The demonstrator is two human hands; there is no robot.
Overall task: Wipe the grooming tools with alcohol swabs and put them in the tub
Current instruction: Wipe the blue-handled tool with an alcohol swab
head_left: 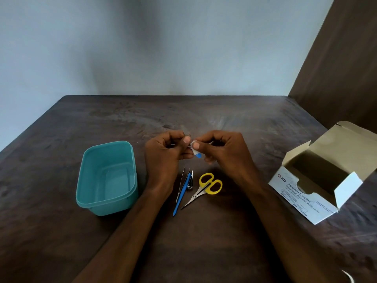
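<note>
Hands: we pinch a small swab packet [195, 149] between our left hand [167, 154] and right hand [220, 152], thumbs on top, apparently to tear it open.
Tools: tweezers [180, 184], a blue-handled tool [182, 194], nail clippers [190, 182] and yellow scissors [204, 188] lie together just below our hands, unwiped, within easy reach.
Tub: the teal tub [106, 178] sits empty on our left, near the tools.
Box: the open swab box [318, 180] rests at our right.
Surface: a dark wooden table [224, 242].
Room: a pale wall [163, 48] behind it.
</note>
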